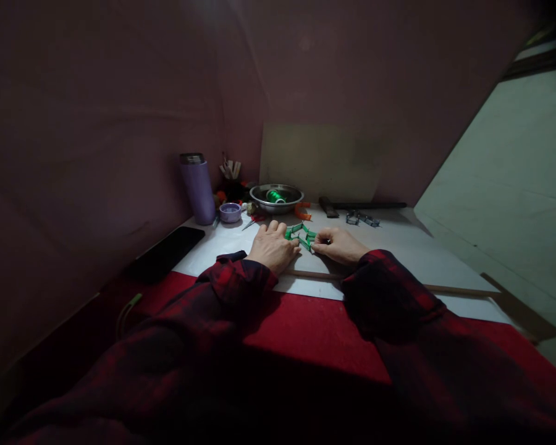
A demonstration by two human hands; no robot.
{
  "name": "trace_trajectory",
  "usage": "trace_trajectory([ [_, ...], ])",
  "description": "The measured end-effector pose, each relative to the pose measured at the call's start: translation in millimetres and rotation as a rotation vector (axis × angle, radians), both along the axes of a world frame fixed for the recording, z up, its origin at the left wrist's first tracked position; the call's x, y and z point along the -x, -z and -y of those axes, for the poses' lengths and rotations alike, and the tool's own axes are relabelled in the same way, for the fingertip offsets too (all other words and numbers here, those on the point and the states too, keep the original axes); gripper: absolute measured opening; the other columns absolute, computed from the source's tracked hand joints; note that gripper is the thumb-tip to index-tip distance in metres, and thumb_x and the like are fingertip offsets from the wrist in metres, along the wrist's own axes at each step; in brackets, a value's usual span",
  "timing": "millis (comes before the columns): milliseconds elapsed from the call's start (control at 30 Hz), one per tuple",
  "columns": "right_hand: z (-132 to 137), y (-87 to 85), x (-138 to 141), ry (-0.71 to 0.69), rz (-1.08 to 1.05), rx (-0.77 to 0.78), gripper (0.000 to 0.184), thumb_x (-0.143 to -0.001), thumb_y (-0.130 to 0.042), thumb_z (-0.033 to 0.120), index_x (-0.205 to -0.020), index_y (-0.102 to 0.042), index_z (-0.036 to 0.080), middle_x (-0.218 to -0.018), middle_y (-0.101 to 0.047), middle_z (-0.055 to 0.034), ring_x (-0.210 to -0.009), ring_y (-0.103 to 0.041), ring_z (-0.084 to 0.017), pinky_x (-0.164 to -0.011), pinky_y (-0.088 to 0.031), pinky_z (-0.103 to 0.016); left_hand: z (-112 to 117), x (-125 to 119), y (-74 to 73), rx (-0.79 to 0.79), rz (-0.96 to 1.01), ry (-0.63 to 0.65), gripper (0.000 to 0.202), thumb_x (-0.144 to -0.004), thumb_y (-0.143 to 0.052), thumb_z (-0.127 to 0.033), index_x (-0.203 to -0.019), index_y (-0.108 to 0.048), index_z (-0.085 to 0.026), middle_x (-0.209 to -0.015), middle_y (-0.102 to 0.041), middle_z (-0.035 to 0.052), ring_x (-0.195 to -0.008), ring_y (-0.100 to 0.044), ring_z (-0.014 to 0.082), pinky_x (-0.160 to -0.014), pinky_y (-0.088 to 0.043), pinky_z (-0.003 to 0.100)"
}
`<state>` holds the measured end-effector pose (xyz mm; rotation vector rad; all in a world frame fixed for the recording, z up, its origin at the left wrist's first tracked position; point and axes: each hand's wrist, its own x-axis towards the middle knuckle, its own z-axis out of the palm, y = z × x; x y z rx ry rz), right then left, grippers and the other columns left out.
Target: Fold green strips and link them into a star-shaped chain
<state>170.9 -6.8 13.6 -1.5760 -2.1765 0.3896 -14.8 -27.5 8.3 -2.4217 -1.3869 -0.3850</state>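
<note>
Green thread [304, 241] is strung around several upright nails in an angular outline on a white board [389, 253]. At the left side of this outline is my left hand [272, 247], back up, its fingers bent and its thumb by the thread. Whatever lies under those fingers is hidden. My right hand [338, 245] is at the right side, closed in a pinch at the green thread by the outline's right corner. The thread's free end is too fine to make out.
Behind my hands stand a metal bowl [277, 207] with a green thread spool [275, 196], a purple cup [230, 213] and a purple tumbler [198, 190]. A hammer [328, 207] and a dark nail cluster [362, 219] lie right. A black phone [169, 250] lies left.
</note>
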Motion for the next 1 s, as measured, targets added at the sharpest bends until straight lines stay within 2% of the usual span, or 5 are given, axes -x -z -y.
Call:
trace_trajectory([
  [233,-0.2,-1.0,-0.3,0.007,0.029,-0.013,0.018,-0.073,-0.056,0.029,-0.06,-0.059,0.017,-0.062,-0.059,-0.0019,-0.063,-0.05,-0.014,-0.057,-0.034,-0.025,1.7,-0.3,-3.1,0.023,0.025,0.011,0.033,-0.088,-0.043,-0.042,-0.088,-0.071,-0.025,-0.096,-0.051,0.0112,-0.1,-0.04,0.0268,-0.08,-0.03,0.04],
  [500,-1.0,0.3,-0.8,-0.009,0.026,-0.036,0.018,-0.071,-0.055,0.03,-0.058,-0.058,0.017,-0.061,-0.058,-0.0014,-0.062,-0.049,-0.014,-0.057,-0.034,-0.025,-0.3,0.0,1.1,-0.004,0.011,0.024,0.034,-0.089,-0.04,-0.042,-0.093,-0.07,-0.026,-0.096,-0.052,0.0111,-0.099,-0.041,0.0269,-0.078,-0.03,0.04],
  [733,0.2,-0.8,-0.2,0.01,0.034,-0.035,0.017,-0.071,-0.056,0.029,-0.059,-0.059,0.017,-0.062,-0.059,-0.0018,-0.064,-0.05,-0.014,-0.058,-0.034,-0.026,1.1,-0.7,-1.6,0.029,0.029,0.011,0.034,-0.088,-0.042,-0.041,-0.089,-0.071,-0.025,-0.096,-0.052,0.011,-0.099,-0.041,0.0266,-0.079,-0.03,0.04],
  [1000,0.3,-1.2,0.3,-0.015,-0.003,-0.014,0.018,-0.072,-0.056,0.029,-0.059,-0.059,0.017,-0.064,-0.06,-0.0022,-0.065,-0.051,-0.015,-0.06,-0.035,-0.026,2.3,-0.6,-2.5,0.017,-0.015,0.019,0.034,-0.089,-0.042,-0.043,-0.092,-0.07,-0.024,-0.098,-0.052,0.0117,-0.1,-0.042,0.0272,-0.079,-0.031,0.039],
])
